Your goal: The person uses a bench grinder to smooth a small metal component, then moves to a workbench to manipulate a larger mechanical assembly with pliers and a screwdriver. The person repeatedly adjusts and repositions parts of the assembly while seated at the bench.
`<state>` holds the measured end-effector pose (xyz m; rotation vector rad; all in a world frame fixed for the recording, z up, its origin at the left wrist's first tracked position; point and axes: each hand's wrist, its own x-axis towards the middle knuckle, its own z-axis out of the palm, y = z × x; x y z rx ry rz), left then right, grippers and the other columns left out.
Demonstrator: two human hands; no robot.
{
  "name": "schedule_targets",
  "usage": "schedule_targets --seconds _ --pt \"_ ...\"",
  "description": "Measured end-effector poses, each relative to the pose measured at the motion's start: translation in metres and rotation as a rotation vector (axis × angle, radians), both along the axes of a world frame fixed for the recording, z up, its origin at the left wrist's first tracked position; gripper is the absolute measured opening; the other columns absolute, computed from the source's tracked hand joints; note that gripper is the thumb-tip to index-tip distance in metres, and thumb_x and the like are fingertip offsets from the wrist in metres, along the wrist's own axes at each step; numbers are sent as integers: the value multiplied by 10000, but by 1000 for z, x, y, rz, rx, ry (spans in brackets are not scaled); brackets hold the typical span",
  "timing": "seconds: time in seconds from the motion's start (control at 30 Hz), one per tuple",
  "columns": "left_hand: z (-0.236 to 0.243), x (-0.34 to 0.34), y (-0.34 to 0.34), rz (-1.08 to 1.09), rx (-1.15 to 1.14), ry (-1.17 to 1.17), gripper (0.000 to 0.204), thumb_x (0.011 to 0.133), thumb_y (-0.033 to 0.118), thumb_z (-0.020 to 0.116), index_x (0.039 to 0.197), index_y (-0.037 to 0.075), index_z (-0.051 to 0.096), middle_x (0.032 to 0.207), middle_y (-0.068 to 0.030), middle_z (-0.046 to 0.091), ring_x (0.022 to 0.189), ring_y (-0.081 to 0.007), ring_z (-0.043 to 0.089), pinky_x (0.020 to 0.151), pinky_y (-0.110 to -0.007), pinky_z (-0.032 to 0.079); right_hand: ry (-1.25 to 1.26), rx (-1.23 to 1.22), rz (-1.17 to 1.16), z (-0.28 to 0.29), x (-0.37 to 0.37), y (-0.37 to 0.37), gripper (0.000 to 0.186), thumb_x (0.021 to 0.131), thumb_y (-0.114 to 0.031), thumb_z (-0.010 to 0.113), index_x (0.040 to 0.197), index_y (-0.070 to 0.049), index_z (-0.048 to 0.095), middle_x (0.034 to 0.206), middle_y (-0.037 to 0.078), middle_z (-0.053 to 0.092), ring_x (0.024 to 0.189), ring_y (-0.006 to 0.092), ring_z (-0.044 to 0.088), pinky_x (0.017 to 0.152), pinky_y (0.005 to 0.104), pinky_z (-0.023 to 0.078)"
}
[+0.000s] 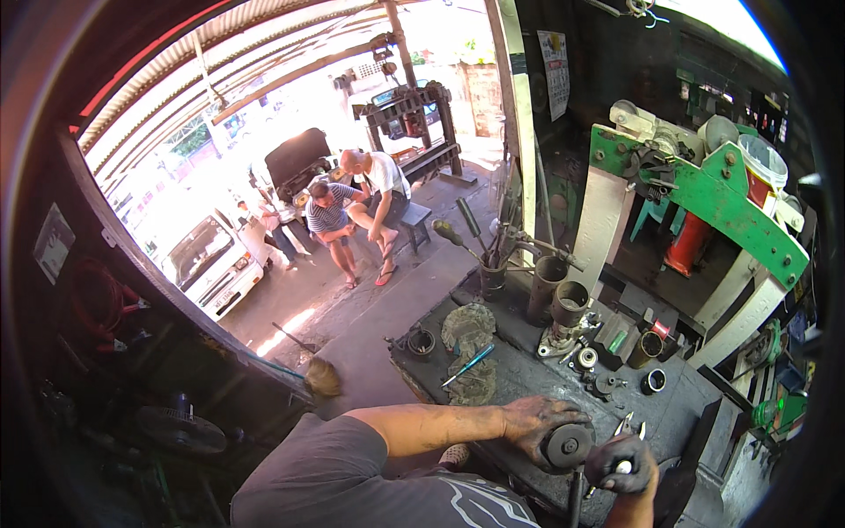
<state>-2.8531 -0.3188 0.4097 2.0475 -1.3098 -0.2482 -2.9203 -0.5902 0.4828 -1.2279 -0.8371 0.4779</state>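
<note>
My left hand [539,424], smudged black, is wrapped round the side of a dark round metal part [566,447] with a ringed top, above the near edge of the workbench. Just right of it, my right hand [619,459] is closed in a fist round a handle with a pale round end [624,467]; the rest of that tool is mostly hidden. A pair of pliers [628,426] lies just beyond my right fist. Below the round part, a dark bar [575,497] points toward me.
On the bench [528,387] are a blue screwdriver [469,365], a dirty rag [468,327], dark cans [547,277] and several small metal parts [607,384]. A green-and-white press frame [700,198] stands right. Beyond the doorway, two people [374,189] sit; a broom [323,377] leans nearby.
</note>
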Motion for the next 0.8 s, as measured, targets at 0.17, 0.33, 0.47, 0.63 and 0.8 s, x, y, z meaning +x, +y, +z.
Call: schedule_targets --seconds 0.17,0.33,0.47,0.63,0.8 --pt "-3 1 1 -14 -12 -72 1159 628 566 952 1556 77 459 1490 -265 558 1327 -460 601 1127 -522 507 -114 91 -824 -49 -40 27 526 1019 -491 690 791 -39 549 628 66 558 533 153 516 509 319 394" --pt "-12 4 0 -15 66 -46 1243 591 561 960 1600 76 419 1553 -277 505 1382 -467 558 1184 -520 463 -90 115 -1216 -60 -48 53 532 1008 -499 699 793 -32 563 651 72 572 567 163 529 541 333 411" --pt "-21 7 -3 -19 66 -11 1285 582 552 966 1624 77 384 1579 -279 477 1410 -472 530 1209 -523 438 -74 114 -1317 -61 -52 66 536 998 -506 706 795 -27 574 669 77 584 594 171 539 567 344 425" --pt "-18 11 1 -79 105 20 1346 591 549 988 1672 119 310 1629 -282 408 1454 -487 482 1214 -529 431 -138 35 -1162 -32 -62 50 543 987 -513 716 797 -21 587 691 82 598 628 181 551 598 357 441" --pt "-9 21 8 -220 99 -5 1444 560 517 1022 1711 169 223 1730 -262 251 1507 -490 424 1228 -532 420 -156 -60 -364 11 -34 1 550 975 -521 725 799 -15 601 714 88 612 662 191 564 630 371 458"
